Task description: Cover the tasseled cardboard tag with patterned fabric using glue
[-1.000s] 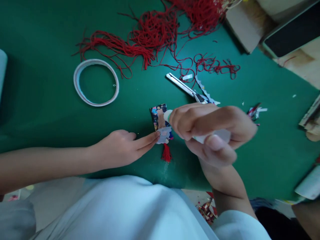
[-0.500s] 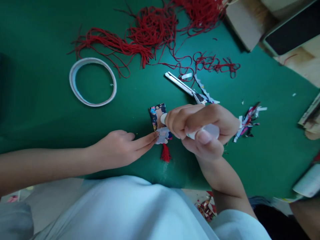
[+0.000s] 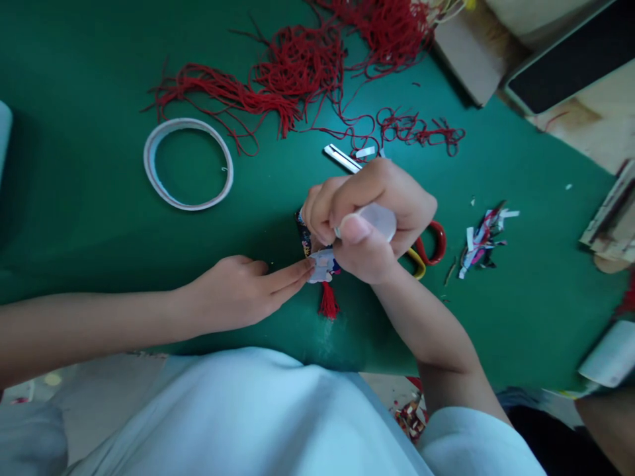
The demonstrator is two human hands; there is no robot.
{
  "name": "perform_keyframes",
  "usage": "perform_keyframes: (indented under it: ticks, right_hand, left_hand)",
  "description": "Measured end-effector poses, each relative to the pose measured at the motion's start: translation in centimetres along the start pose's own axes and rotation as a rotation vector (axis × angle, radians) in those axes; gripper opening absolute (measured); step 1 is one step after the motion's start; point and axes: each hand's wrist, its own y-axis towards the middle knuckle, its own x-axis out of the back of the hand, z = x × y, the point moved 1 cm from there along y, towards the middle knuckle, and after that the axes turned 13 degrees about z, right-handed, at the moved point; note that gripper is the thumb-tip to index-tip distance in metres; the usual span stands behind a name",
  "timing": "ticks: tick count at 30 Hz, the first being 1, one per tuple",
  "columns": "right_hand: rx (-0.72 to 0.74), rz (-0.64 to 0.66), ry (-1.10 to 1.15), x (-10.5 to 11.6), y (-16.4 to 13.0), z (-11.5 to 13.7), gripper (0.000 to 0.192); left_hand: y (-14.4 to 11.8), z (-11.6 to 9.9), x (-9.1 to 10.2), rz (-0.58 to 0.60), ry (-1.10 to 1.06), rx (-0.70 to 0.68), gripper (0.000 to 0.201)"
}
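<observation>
A small flat ornament (image 3: 303, 239) with a dark flowered edge lies in front of me, a pale scalloped flap (image 3: 322, 266) over its lower part. Its red tassel (image 3: 328, 302) points toward my body. My left hand (image 3: 243, 294) reaches in from the left, with fingertips closed on the flap's left edge. Wrapped round a whitish squeeze bottle (image 3: 381, 219), my right hand (image 3: 370, 188) is over the ornament's upper part. The bottle's tip is hidden behind the fingers, so contact cannot be seen. Red and yellow scissor handles (image 3: 431, 243) show just beyond the right wrist.
A roll of tape (image 3: 149, 165) lies at left. Red cords (image 3: 302, 63) spread across the back of the green table (image 3: 89, 198). A cutter (image 3: 342, 158) is partly behind my right hand. Paper scraps (image 3: 483, 241) lie at right, and a dark-faced box (image 3: 570, 63) stands back right.
My right hand has moved left and away from my body with the bottle, covering more of the ornament and the cutter. The scissor handles are now uncovered. My left hand stays in place.
</observation>
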Motion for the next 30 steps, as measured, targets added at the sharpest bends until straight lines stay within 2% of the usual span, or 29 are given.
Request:
perform_keyframes:
  ticks: [3, 5, 9, 11, 13, 16, 18, 21, 24, 27, 30]
  right_hand:
    - [-0.062, 0.033, 0.089, 0.3, 0.7, 0.1, 0.037]
    - [-0.095, 0.005, 0.182, 0.9, 1.5, 0.5, 0.035]
    - [-0.077, -0.232, 0.312, 2.6, 2.7, 1.9, 0.03]
    - [-0.159, -0.29, 0.338, 3.3, 2.7, 2.5, 0.017]
    - [-0.227, -0.312, 0.357, 3.9, 2.1, 2.9, 0.008]
    - [-0.304, -0.322, 0.328, 4.5, 0.8, 3.4, 0.025]
    - [-0.347, -0.309, 0.28, 4.8, -0.3, 3.7, 0.027]
    - [-0.435, -0.281, 0.23, 5.5, -2.2, 4.1, 0.015]
    - [-0.524, -0.307, 0.287, 6.1, -4.1, 4.2, 0.005]
    - [-0.54, -0.324, 0.357, 5.9, -5.5, 4.1, 0.002]
    - [-0.469, -0.297, 0.325, 5.2, -5.8, 4.3, 0.005]
  left_hand:
    - [-0.1, -0.1, -0.1, 0.034, -0.006, -0.009, 0.045]
    - [-0.1, -0.1, -0.1, 0.058, -0.011, -0.013, 0.045]
    - [-0.2, -0.1, -0.2, 0.056, -0.022, -0.02, 0.045]
    - [-0.2, -0.1, -0.3, 0.046, -0.027, -0.025, 0.045]
    - [-0.2, -0.1, -0.3, 0.041, -0.031, -0.028, 0.045]
    - [-0.3, 0.0, -0.4, 0.035, -0.034, -0.03, 0.045]
    - [-0.2, 0.1, -0.5, 0.02, -0.031, -0.038, 0.045]
    - [-0.1, 0.3, -0.6, -0.02, -0.031, -0.05, 0.042]
    - [0.2, 0.4, -0.6, -0.04, -0.043, -0.048, 0.036]
    - [0.5, 0.6, -0.5, -0.041, -0.072, -0.041, 0.032]
    - [0.6, 0.7, -0.4, -0.062, -0.078, -0.049, 0.03]
